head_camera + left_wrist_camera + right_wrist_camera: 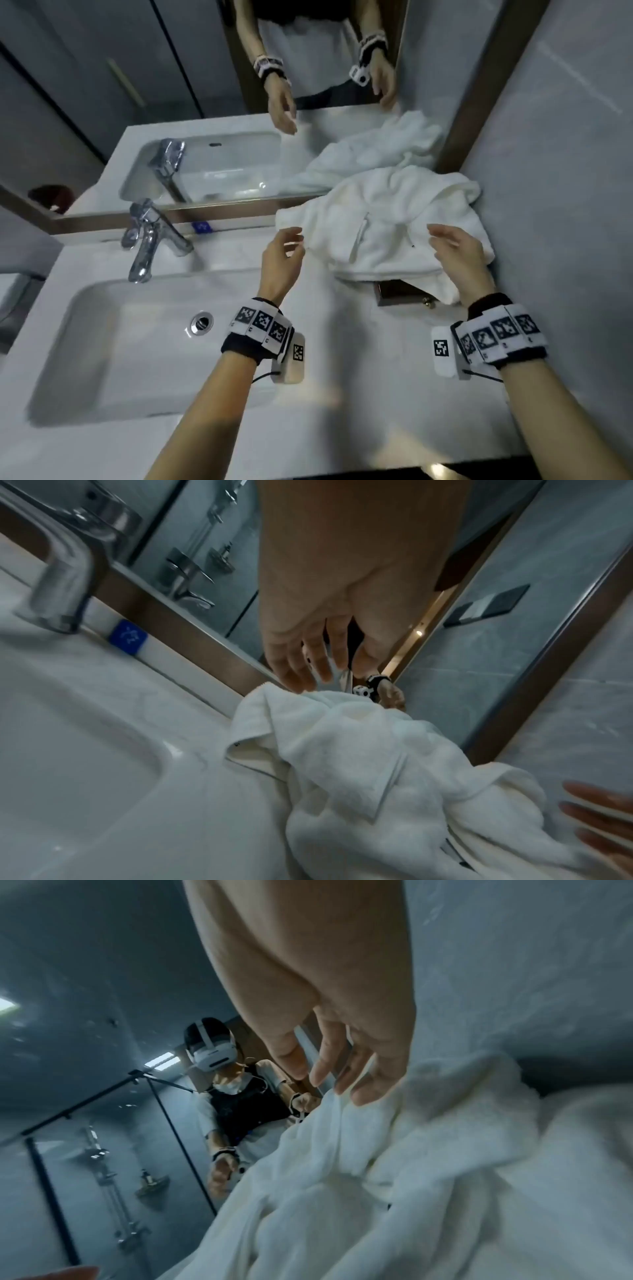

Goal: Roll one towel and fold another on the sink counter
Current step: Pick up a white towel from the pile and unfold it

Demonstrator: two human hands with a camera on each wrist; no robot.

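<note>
A crumpled heap of white towels [383, 226] lies on the sink counter [335, 359] in the back right corner, against the mirror and the wall. My left hand [284, 253] hovers at the heap's left edge with fingers loosely spread, holding nothing; in the left wrist view its fingers [301, 669] hang just above a towel corner [260, 704]. My right hand [452, 246] hovers over the heap's right side, fingers relaxed and apart. In the right wrist view its fingertips [359, 1091] are close above the bunched cloth [377, 1177]. I cannot tell the separate towels apart.
A white basin [85, 342] with a chrome drain [202, 322] fills the counter's left half, and a chrome tap [150, 236] stands behind it. A small dark box [397, 293] pokes out from under the towels. The grey wall [555, 171] closes the right side.
</note>
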